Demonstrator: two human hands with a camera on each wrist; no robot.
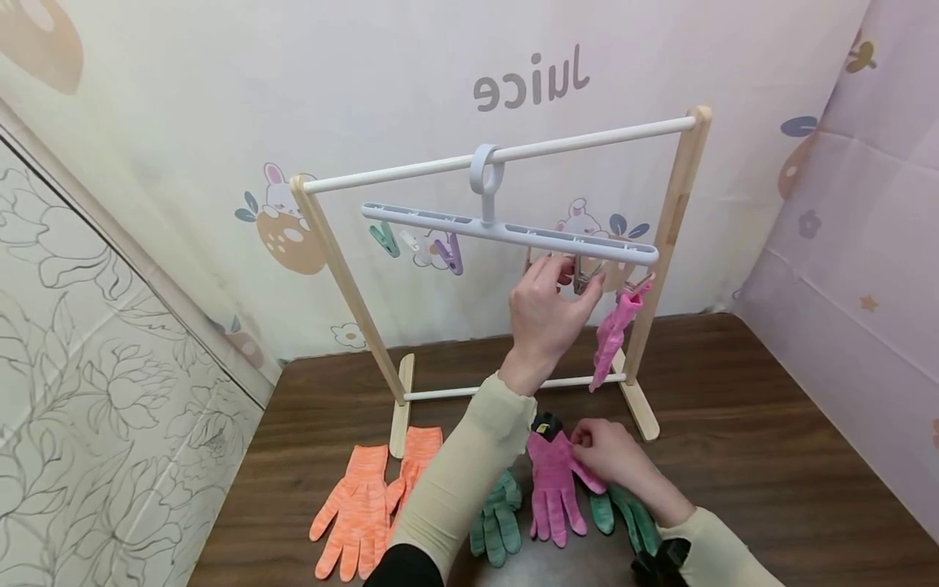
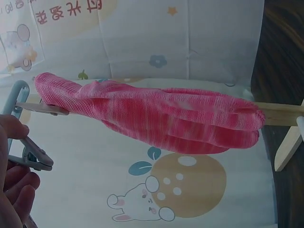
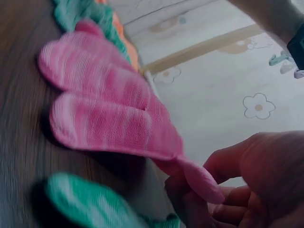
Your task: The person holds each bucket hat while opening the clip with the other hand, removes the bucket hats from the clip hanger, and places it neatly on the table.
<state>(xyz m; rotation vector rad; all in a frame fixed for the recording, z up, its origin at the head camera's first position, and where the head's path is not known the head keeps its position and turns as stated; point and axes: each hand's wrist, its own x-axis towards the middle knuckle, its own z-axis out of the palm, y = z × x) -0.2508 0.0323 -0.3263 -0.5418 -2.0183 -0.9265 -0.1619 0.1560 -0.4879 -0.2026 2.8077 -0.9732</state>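
My left hand point(image 1: 548, 306) is raised under the light-blue clip hanger point(image 1: 528, 236). Between thumb and fingers it holds a grey clothes clip point(image 2: 33, 156). Right beside it, a pink glove point(image 2: 156, 116) hangs from another clip point(image 2: 45, 109) at the hanger's right end. Down at the table, my right hand point(image 1: 609, 450) pinches a second pink glove point(image 3: 114, 104) near its thumb, fingers partly hidden behind the knit. Green gloves lie on either side, one point(image 1: 499, 518) to the left and one point(image 1: 634, 522) beneath my right forearm.
The hanger hooks over the white top rod point(image 1: 587, 143) of a wooden stand point(image 1: 345, 285). Green, white and purple clips point(image 1: 449, 253) dangle from its left half. Two orange gloves point(image 1: 355, 509) lie on the brown table point(image 1: 770, 456) at left; a patterned curtain point(image 1: 411, 81) hangs behind.
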